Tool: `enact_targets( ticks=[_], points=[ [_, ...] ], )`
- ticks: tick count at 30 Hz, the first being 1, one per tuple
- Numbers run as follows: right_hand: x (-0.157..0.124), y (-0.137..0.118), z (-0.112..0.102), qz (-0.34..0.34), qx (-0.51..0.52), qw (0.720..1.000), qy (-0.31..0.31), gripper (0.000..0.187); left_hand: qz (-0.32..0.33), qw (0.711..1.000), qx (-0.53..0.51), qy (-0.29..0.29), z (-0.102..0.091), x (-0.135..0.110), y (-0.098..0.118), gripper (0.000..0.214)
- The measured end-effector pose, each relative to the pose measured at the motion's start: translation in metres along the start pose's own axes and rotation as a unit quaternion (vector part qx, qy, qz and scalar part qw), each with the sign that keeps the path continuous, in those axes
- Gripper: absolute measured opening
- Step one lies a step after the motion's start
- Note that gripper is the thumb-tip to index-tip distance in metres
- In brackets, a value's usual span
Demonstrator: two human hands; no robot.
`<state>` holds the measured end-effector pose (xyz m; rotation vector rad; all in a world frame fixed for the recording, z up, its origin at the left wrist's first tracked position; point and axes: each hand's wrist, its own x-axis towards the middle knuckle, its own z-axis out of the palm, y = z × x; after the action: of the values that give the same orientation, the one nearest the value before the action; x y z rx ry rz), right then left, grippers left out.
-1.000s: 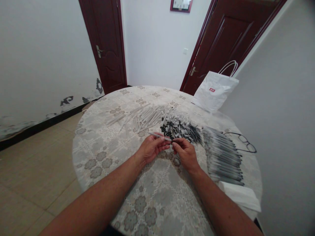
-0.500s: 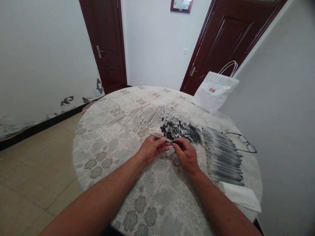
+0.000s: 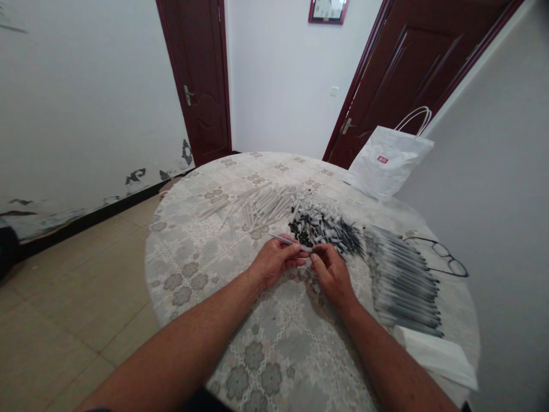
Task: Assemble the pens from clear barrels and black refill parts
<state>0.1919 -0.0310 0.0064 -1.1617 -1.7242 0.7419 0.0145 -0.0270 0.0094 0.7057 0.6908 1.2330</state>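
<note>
My left hand (image 3: 277,262) is closed around a slim grey-white pen (image 3: 279,238), whose far end points up and left. At the pen's other end, the thumb and fingers of my right hand (image 3: 335,277) pinch together; any small part between them is too small to make out. Just beyond my hands lie loose pen parts: white pen barrels (image 3: 270,205), small black pieces (image 3: 303,230), short white pieces (image 3: 319,207) and thin dark refills (image 3: 352,236). Right of my right hand, several grey pens with dark ends (image 3: 407,283) are laid side by side.
A patterned cloth covers the round table (image 3: 193,229). Eyeglasses (image 3: 454,264) rest at the right edge, with a folded white packet (image 3: 437,352) nearer me. A white paper bag (image 3: 388,163) stands at the back right by the wall.
The whole view has shifted slightly, so everything sits further right in the picture. Both hands keep hold of the pen in nearly the same pose.
</note>
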Motion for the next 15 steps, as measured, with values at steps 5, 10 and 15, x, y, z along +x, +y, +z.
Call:
enact_targets(
  ticks=[5, 10, 15],
  points=[
    [0.0008, 0.0028, -0.0009, 0.0, -0.017, 0.999, -0.046, 0.035, -0.01, 1.0, 0.006, -0.022, 0.0005, -0.0018, -0.0005, 0.032],
    [-0.0002, 0.0082, 0.0021, 0.021, 0.031, 0.998, -0.058, 0.043, -0.007, 1.0, 0.004, -0.027, -0.0016, -0.0005, -0.0034, 0.031],
    [-0.0021, 0.0052, -0.0001, 0.006, 0.022, 1.0, -0.021, 0.024, -0.002, 1.0, -0.001, -0.026, -0.0027, 0.0002, -0.0027, 0.031]
  ],
)
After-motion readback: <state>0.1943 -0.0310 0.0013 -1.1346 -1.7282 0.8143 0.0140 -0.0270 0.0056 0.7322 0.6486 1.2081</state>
